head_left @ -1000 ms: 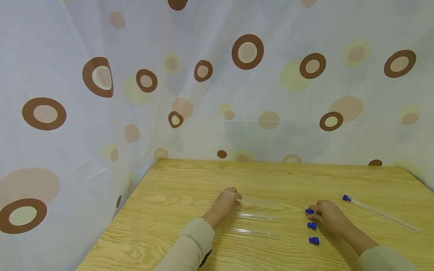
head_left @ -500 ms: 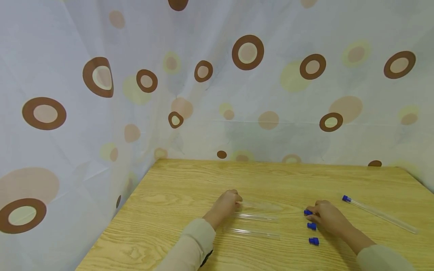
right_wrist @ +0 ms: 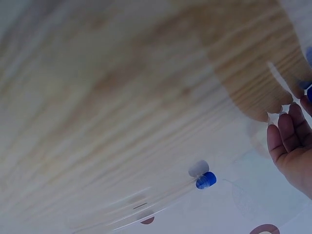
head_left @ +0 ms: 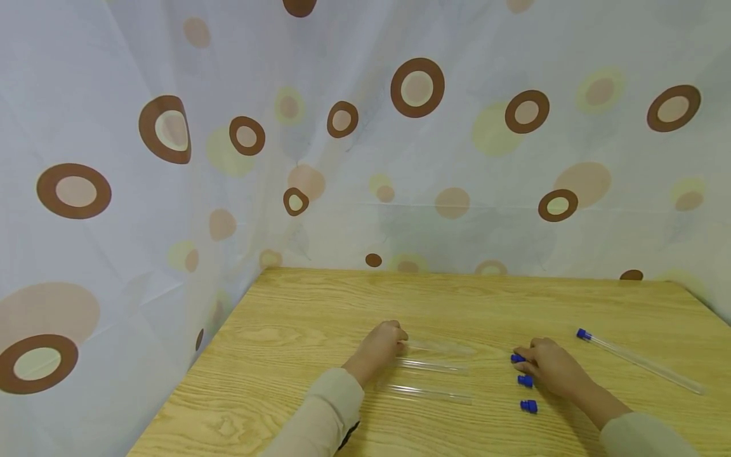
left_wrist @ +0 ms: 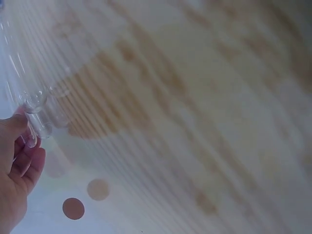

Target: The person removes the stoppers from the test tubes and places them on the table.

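My left hand (head_left: 379, 343) pinches the closed end of a clear test tube (head_left: 442, 347) that points right, the farthest of three on the wooden table (head_left: 274, 355). In the left wrist view, thumb and fingers of the left hand (left_wrist: 19, 161) meet at the tube's rounded end. Two more test tubes lie nearer, a middle one (head_left: 436, 366) and a front one (head_left: 428, 393). With thumb and forefinger, my right hand (head_left: 554, 368) pinches a blue stopper (head_left: 517, 358), partly hidden by the fingers. Below it lie another blue stopper (head_left: 525, 381) and a third (head_left: 528, 406).
At the right, a test tube with a blue stopper fitted (head_left: 642, 362) lies at a slant; its blue stopper (right_wrist: 205, 180) also shows in the right wrist view. A patterned curtain (head_left: 457, 158) hangs behind and to the left of the table.
My right hand has shifted the pinched stopper slightly left. The far tube and my left hand have come slightly nearer; the other tubes and stoppers stay put.
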Available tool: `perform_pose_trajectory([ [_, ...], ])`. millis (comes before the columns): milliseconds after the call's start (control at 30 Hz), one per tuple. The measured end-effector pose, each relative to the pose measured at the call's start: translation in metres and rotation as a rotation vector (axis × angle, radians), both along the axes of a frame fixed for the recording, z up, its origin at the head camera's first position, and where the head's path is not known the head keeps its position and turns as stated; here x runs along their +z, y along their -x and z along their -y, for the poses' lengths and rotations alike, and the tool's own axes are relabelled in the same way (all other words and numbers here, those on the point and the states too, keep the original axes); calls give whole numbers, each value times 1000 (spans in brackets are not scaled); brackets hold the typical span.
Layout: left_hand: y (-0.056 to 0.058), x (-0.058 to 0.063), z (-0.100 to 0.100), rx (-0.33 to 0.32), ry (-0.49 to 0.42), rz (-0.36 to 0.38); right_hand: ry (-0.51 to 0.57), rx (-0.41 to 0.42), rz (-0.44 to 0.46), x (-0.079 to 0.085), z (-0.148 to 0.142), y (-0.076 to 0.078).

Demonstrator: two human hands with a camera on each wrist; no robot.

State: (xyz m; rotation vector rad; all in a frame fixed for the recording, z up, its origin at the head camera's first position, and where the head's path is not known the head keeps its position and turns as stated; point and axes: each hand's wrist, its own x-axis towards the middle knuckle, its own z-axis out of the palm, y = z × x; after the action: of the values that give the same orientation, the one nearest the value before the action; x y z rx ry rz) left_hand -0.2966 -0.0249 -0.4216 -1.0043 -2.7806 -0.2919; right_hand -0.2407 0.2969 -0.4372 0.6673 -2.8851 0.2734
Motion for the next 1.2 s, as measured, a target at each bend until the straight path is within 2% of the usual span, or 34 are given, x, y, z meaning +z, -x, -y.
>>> perform_pose_trajectory([
  [300, -3, 1, -4, 37, 20, 35, -20, -14, 7, 3, 1, -2],
  [433, -4, 1, -5, 55, 49, 20, -7, -15, -2, 2, 2, -3],
  [733, -6, 1, -7, 101, 47, 47, 13, -17, 7, 3, 3, -4],
  [933, -6, 0, -8, 121, 51, 86, 19, -18, 3, 4, 3, -4],
  [1200, -7, 2, -9, 127, 81, 73, 13, -24, 10, 4, 3, -3],
])
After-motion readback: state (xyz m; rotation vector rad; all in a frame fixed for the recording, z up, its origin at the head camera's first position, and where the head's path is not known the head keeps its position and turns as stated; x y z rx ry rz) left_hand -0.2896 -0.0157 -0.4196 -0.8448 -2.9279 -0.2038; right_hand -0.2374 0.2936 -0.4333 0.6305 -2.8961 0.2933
